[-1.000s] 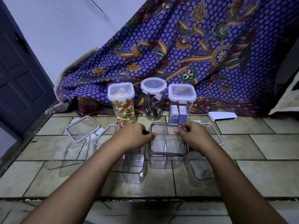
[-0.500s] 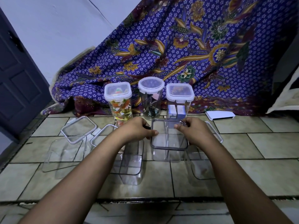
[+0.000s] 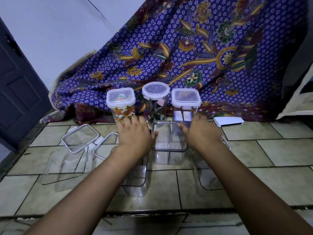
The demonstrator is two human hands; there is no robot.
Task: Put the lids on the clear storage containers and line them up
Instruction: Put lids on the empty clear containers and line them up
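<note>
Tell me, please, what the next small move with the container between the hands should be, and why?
Probably press both thumbs down on the lid to seat it. It lies on the middle container, the left hand and right hand flank it with thumbs at its edges, and whether it is clipped cannot be told.

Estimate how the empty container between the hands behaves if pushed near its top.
Probably light: the container looks empty and is clear plastic. Likely tippy, since it stands tall over a narrow base. Its walls look smooth, so it may be slippery.
</note>
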